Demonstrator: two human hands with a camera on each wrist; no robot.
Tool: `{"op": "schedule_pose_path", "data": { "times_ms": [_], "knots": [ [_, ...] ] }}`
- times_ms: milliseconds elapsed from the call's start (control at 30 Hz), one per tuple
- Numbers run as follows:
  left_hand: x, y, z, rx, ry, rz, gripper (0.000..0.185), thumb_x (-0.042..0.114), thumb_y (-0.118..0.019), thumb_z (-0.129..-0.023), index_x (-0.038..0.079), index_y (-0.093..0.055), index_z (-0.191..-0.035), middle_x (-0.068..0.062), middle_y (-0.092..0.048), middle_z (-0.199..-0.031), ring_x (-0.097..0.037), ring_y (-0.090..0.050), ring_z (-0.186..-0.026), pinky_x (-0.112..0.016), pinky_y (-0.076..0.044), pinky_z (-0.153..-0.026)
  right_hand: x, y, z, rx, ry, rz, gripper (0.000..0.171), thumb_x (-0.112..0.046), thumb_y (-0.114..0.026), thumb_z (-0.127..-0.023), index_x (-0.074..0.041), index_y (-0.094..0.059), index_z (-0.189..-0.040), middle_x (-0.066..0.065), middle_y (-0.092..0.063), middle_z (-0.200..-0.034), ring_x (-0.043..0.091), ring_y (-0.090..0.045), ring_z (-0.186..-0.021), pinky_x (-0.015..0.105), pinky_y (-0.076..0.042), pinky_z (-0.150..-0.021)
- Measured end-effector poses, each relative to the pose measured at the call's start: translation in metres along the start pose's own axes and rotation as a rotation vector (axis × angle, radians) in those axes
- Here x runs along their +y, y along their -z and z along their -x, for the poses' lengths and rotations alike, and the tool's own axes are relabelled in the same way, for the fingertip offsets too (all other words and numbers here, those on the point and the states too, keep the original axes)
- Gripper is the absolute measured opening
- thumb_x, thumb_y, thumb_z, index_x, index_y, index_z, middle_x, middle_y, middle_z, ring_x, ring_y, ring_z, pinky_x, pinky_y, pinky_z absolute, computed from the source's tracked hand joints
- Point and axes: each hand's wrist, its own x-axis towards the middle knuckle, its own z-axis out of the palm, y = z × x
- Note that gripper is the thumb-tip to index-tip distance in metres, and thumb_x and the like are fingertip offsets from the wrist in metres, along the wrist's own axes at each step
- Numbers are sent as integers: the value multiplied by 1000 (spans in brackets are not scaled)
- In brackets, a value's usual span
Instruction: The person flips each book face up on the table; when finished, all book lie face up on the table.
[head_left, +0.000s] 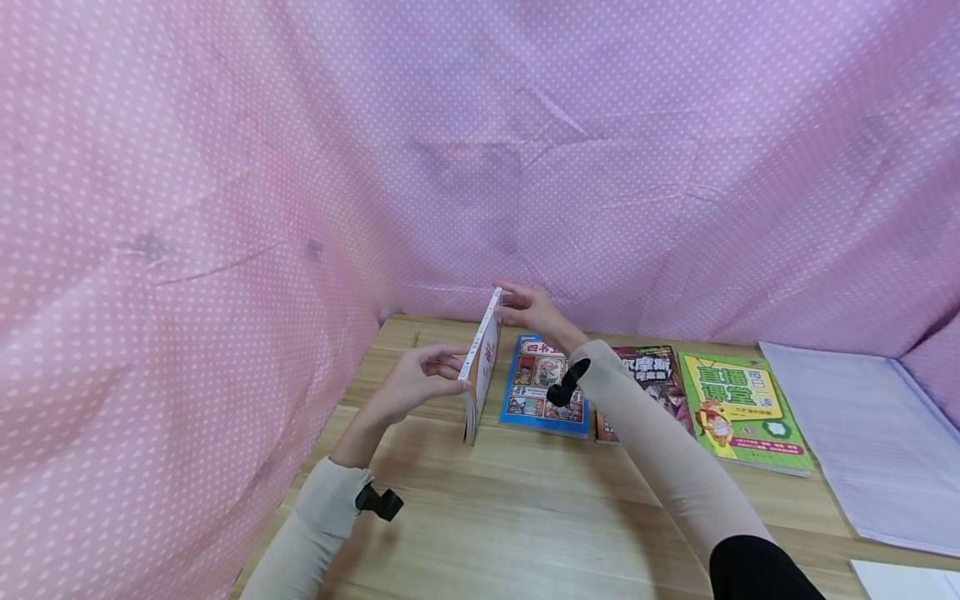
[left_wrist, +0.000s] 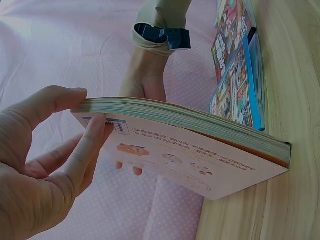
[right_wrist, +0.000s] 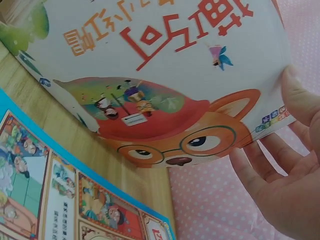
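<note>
A white picture book [head_left: 487, 354] stands on its edge on the table with its spine upward. Its front cover, in the right wrist view, carries an orange fox [right_wrist: 200, 145] with glasses and a red hat. The left hand [head_left: 420, 379] pinches the near upper corner, thumb on one side and fingers on the other. At the far end, the right hand [head_left: 536, 312] holds the opposite upper corner between thumb and fingers. Just right of it lies a blue-bordered comic book [head_left: 543, 387]. The left wrist view shows the white back cover [left_wrist: 170, 155] and the page edges.
Farther right lie a dark-covered book [head_left: 656, 379], partly hidden by the right forearm, and a green book [head_left: 742, 412]. A pale translucent sheet [head_left: 862, 442] covers the table's right side, with a white item [head_left: 907, 579] near the front. Pink dotted cloth [head_left: 480, 167] hangs around the wooden table [head_left: 480, 517].
</note>
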Motion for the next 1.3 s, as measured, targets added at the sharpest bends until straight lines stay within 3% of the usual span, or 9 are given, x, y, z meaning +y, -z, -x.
{"op": "schedule_pose_path", "data": {
  "times_ms": [167, 333, 533, 1000, 1300],
  "knots": [
    [-3, 5, 0, -5, -4, 30, 55, 4, -79, -84, -3, -61, -136, -16, -69, -111, -16, -66, -95, -26, -58, -83, 8, -2, 0, 6, -12, 44, 68, -13, -69, -98, -12, -37, -158, 19, -49, -153, 37, -49, -140, 53, -41, -116],
    [-6, 9, 0, -5, 8, 63, 54, 3, -78, -85, -2, -61, -136, -13, -68, -112, -15, -67, -96, -27, -59, -85, 16, -4, -1, 9, -28, 14, 66, -13, -68, -98, -13, -38, -158, 20, -48, -154, 39, -48, -139, 58, -39, -116],
    [-7, 14, 0, 1, 33, 87, 55, 2, -77, -85, -1, -60, -137, -11, -67, -112, -15, -66, -97, -26, -58, -85, 24, -5, -5, 30, -65, 28, 63, -16, -68, -98, -11, -42, -155, 20, -50, -151, 38, -49, -138, 53, -45, -113],
    [-13, 21, 3, -6, 37, 117, 54, 0, -76, -86, -1, -60, -137, -10, -66, -114, -15, -66, -97, -26, -59, -85, 45, -8, -3, -13, -119, 8, 53, -21, -66, -100, -9, -49, -149, 18, -54, -147, 36, -49, -138, 55, -38, -117],
    [-13, 30, 7, 14, 46, 65, 53, 5, -77, -86, 0, -61, -137, -12, -68, -115, -16, -66, -100, -27, -58, -85, 61, -15, -9, -10, -156, -1, 58, -20, -70, -97, -8, -48, -149, 18, -52, -149, 37, -51, -135, 54, -45, -112]
  ]
}}
